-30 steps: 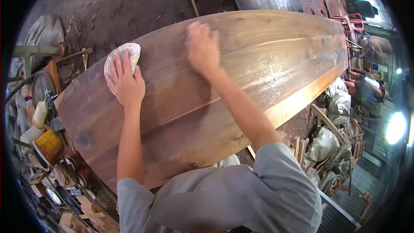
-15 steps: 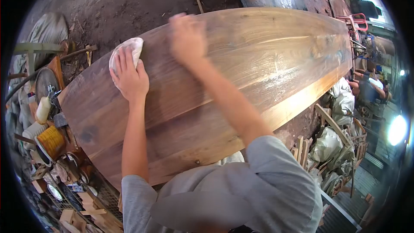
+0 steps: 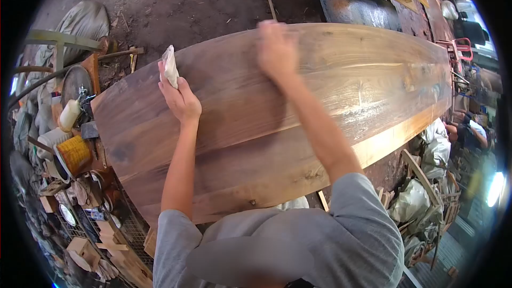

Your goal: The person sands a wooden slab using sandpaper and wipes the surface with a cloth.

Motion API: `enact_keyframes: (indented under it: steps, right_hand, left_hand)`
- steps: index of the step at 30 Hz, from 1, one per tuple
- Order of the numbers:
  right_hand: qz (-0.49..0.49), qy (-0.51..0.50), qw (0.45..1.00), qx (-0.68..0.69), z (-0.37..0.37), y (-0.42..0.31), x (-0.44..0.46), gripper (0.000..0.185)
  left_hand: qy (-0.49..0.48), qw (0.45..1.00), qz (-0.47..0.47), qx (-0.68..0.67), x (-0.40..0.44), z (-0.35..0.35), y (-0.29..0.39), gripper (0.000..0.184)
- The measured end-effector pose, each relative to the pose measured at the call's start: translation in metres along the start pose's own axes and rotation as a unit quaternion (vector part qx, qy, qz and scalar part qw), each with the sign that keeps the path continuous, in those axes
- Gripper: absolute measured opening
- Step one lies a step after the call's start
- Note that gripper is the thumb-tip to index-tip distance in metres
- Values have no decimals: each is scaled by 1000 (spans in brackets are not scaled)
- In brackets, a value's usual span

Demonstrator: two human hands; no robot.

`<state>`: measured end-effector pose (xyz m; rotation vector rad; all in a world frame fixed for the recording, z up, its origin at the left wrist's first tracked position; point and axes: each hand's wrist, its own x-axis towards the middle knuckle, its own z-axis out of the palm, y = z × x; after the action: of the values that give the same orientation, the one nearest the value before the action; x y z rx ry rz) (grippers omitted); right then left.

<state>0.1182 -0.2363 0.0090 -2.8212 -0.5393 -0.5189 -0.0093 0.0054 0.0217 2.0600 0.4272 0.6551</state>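
Note:
A long wooden tabletop point(image 3: 224, 154) with curved edges stretches across the view, its right part glossy with reflected light. My left hand point(image 3: 184, 101) holds a folded white cloth point(image 3: 170, 68) above the far left part of the wood. The cloth is turned on edge, gripped between fingers and thumb. Near the far edge, my right hand point(image 3: 279, 50) is over the tabletop, smeared by motion. Whether its fingers are apart or closed, or touch the wood, does not show.
At left are a spray gun point(image 3: 72, 112) with a pale cup, a yellow-stained bucket point(image 3: 73, 152) and wood offcuts point(image 3: 82, 253). Plastic sacks point(image 3: 410, 202) and wood strips lie at right. A dark panel point(image 3: 354, 5) lies beyond the far edge. Another person point(image 3: 472, 130) is at far right.
My left hand has tilted the cloth from lying flat on the wood to standing on edge. The tabletop and both hands appear farther right in view. My right hand stays blurred near the far edge.

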Motion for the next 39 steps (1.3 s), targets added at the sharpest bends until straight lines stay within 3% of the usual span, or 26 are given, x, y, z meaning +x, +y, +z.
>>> enact_keyframes:
  steps: [1,4,7,9,10,13,15,17,19,21,22,25,26,29,31,32,33,34,35,37,38,39]
  right_hand:
    - [-41,-31,996,69,-6,-49,7,54]
    - [-107,45,986,119,22,-135,18,47]
    - [-146,-30,983,111,-9,-59,24,38]
    - [-47,-3,996,73,-14,26,17,34]
    - [-18,16,997,-76,-12,69,9,38]
    - [51,16,984,-168,-1,77,16,43]
    - [-20,15,999,20,18,-11,7,47]
    - [-98,-45,994,8,-2,-118,-3,48]
    - [-173,-24,975,140,6,-161,-44,49]
    - [-167,-101,962,191,-25,-116,-59,49]
    - [-145,-141,973,112,-53,-74,-54,50]
    - [-5,-86,989,-118,-60,101,-75,48]
    - [67,-68,988,-119,-55,170,-86,48]
    - [127,-26,981,-147,-44,177,-81,47]
    - [-17,-26,999,-36,-36,49,-56,48]
    - [-104,-52,991,67,-28,-58,-46,51]
    - [-134,-87,972,172,-19,-96,-35,52]
    - [-168,-52,973,146,-5,-129,-38,49]
    - [-158,-8,959,234,9,-146,-40,44]
    - [-207,-58,960,177,-4,-112,-32,44]
    - [-184,-70,970,143,-9,-74,-32,45]
    - [-96,-118,984,94,-41,-28,-28,43]
  left_hand:
    - [-2,1000,1,3,-2,-2,-2,59]
    - [42,997,19,-67,0,1,-7,57]
    - [29,997,-19,-65,-10,-9,-18,56]
    - [7,996,-41,-82,-3,-8,-9,56]
    - [10,996,-47,-81,-3,-7,-7,56]
    - [19,999,-40,-13,-1,-7,-3,56]
    - [25,999,-38,-25,1,-7,1,56]
    - [36,999,-27,-31,-2,-5,-4,56]
    - [49,996,-9,-71,0,-3,-21,54]
    - [40,997,-1,-68,-1,-2,-18,53]
    - [40,997,-2,-64,0,-2,-18,53]
    - [27,999,-11,-46,2,2,-16,53]
    - [28,998,-19,-51,1,3,-14,52]
    - [37,998,-34,-48,-3,5,-11,52]
    - [41,998,-29,-40,-1,7,-14,51]
    - [95,992,-47,-65,-8,5,-21,52]
    - [155,981,-67,-95,-11,6,-29,53]
    - [216,964,-44,-147,-9,11,-32,55]
    - [211,965,-40,-148,-6,14,-29,55]
    - [265,948,-46,-169,-6,11,-24,58]
    - [258,953,-102,-122,-9,8,-17,59]
    - [264,952,-101,-118,-9,4,-17,59]
